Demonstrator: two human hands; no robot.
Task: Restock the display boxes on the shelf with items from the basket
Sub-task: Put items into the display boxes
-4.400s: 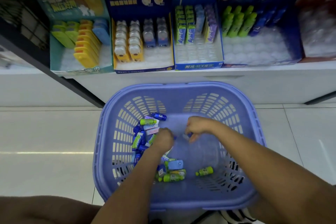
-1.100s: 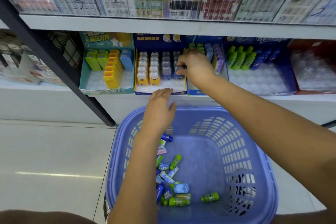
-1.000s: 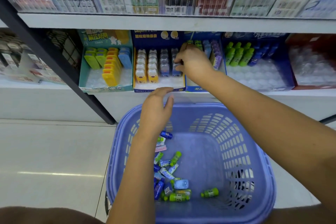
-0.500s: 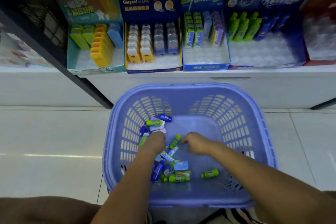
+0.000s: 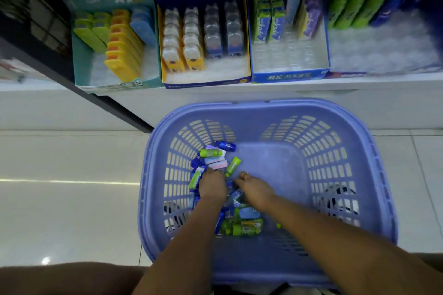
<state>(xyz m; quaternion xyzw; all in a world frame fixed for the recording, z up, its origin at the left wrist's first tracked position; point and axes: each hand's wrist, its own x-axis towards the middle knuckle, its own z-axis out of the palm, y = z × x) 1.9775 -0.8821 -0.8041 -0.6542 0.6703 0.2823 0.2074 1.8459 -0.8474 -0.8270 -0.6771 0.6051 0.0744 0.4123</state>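
A lavender plastic basket stands on the floor below the shelf. Small items lie piled along its left side: green bottles, a blue bottle, a pink pack and blue-green packs. My left hand is pushed knuckles-up into the pile. My right hand is beside it, fingers curled down onto the items; a ring shows on one finger. Both hands' fingertips are hidden. On the shelf stand a teal display box, a dark blue one and a blue one.
A fourth box at the right holds green and blue bottles, with bare plastic slots in front. A dark shelf post runs diagonally at the left. White floor tiles surround the basket. My knee shows at the bottom left.
A second ago my right hand was at the dark blue box and my left above the basket rim. Both have come down into the basket and now dig in the pile.
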